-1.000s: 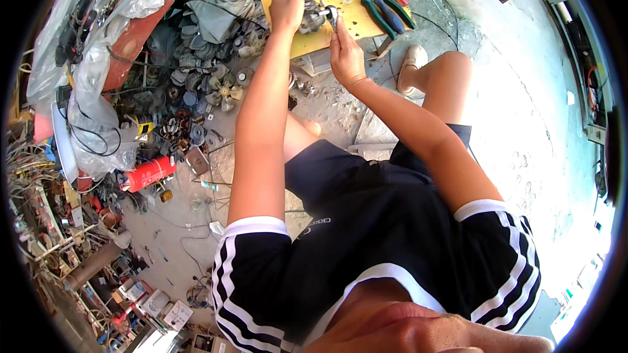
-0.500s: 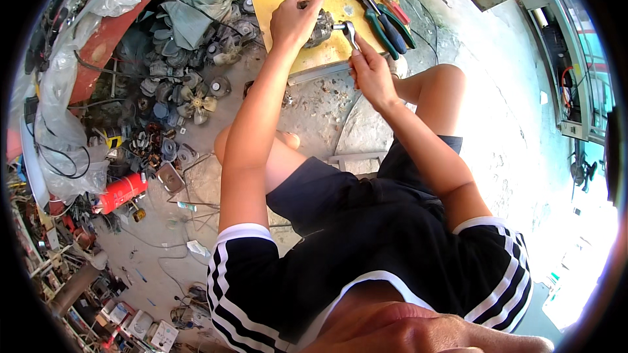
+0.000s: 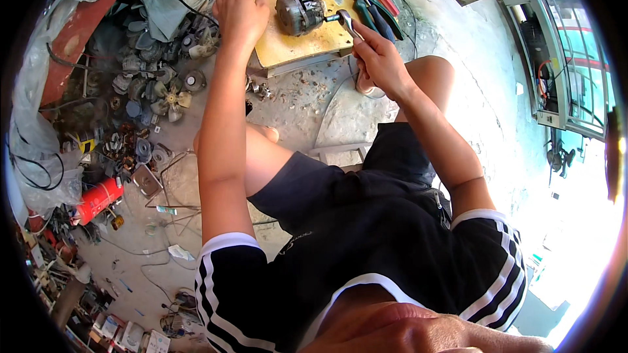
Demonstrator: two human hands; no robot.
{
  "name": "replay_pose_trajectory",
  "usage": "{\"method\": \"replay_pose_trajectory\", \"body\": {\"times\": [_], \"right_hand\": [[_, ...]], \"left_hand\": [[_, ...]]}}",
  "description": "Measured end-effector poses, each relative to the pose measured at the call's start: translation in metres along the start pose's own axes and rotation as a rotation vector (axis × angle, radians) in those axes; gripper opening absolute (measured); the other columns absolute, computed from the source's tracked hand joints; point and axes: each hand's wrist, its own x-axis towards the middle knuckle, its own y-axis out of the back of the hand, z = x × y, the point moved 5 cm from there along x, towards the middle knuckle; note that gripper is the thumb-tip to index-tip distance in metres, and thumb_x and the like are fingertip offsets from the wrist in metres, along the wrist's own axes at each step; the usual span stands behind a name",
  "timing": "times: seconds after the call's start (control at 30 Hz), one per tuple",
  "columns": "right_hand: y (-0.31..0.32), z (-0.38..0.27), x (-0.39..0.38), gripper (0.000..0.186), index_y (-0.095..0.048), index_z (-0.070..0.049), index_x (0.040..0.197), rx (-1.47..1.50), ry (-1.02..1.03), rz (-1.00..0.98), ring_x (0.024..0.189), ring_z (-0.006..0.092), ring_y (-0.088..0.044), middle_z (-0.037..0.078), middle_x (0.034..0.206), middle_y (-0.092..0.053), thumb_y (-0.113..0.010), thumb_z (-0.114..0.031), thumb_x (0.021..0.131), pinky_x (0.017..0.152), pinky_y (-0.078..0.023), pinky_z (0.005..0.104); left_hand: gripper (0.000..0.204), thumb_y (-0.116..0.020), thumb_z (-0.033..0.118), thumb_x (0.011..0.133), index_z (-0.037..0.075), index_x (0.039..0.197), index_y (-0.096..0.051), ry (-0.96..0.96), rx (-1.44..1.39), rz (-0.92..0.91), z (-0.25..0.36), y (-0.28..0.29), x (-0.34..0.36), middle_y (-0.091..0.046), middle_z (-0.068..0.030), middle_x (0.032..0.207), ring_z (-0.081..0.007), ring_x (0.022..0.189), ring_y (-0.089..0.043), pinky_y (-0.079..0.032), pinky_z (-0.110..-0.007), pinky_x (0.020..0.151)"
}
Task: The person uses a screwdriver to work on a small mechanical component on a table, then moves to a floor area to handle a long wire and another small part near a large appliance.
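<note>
Motor [image 3: 300, 11]: 1 pc., no parts seen off
R hand [image 3: 384, 60]: grip clenched on ratchet [image 3: 345, 21], motor's R end
L hand [image 3: 240, 14]: grip released, L of motor

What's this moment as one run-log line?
left grip: open, apart from motor | right grip: closed on ratchet | ratchet: at motor's right side | motor: on yellow board | pliers: same board

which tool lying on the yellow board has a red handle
The slim metal screwdriver, to the upper right of the others; the black pliers are green-handled, the third tool blue-handled.
</note>
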Motion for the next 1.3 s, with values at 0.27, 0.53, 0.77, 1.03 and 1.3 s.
{"method": "replay_pose_trajectory", "body": {"times": [0.27,0.53,0.77,1.03,1.3], "right_hand": [[0.003,-0.010,0.002,0.046,-0.043,-0.004,0.143,0.023,-0.052,-0.041,0.064,0.0059,-0.048,-0.001,0.079,-0.052,-0.048,-0.020,0.100,0.054,-0.044,0.0228],[0.006,-0.029,0.012,0.043,-0.046,-0.005,0.141,-0.040,-0.167,-0.133,0.065,0.0049,-0.046,-0.002,0.082,-0.053,-0.047,-0.019,0.101,0.054,-0.042,0.0210],[0.012,-0.040,0.022,0.039,-0.049,-0.004,0.136,-0.027,-0.296,-0.238,0.059,0.0019,-0.047,-0.002,0.083,-0.057,-0.050,-0.019,0.100,0.047,-0.040,0.0167],[0.021,-0.070,0.065,0.020,-0.062,-0.003,0.103,-0.304,-0.556,-0.522,0.050,-0.0004,-0.050,-0.002,0.074,-0.061,-0.056,-0.020,0.096,0.041,-0.043,0.0129],[0.026,-0.066,0.149,0.017,-0.066,-0.004,0.089,-0.666,-0.840,-0.868,0.063,0.0103,-0.065,0.010,0.078,-0.070,-0.060,-0.019,0.093,0.052,-0.054,0.0233]], "left_hand": [[0.060,-0.066,0.045,0.087,0.014,0.136,-0.052,0.273,-0.307,-0.592,-0.001,0.000,-0.005,-0.050,-0.0136,0.140,-0.0321,0.123,-0.052,-0.044,-0.040,0.099],[0.107,-0.085,0.055,0.060,0.005,0.144,-0.041,0.112,-0.271,-0.650,0.021,-0.011,-0.018,-0.051,-0.0212,0.138,-0.0298,0.126,-0.052,-0.041,-0.037,0.104],[0.107,-0.082,0.055,0.060,0.004,0.144,-0.040,0.180,-0.467,-0.807,0.016,-0.022,-0.021,-0.052,-0.0174,0.138,-0.0274,0.130,-0.048,-0.024,-0.053,0.113],[0.094,-0.082,0.049,0.061,0.008,0.138,-0.048,-0.011,-0.185,-0.549,0.027,-0.015,-0.026,-0.062,-0.0199,0.122,-0.0332,0.116,-0.057,-0.027,-0.047,0.112],[0.091,-0.081,0.048,0.061,0.006,0.135,-0.050,0.007,-0.218,-0.595,0.032,-0.014,-0.021,-0.064,-0.0158,0.121,-0.0292,0.114,-0.059,-0.023,-0.053,0.113]]}}
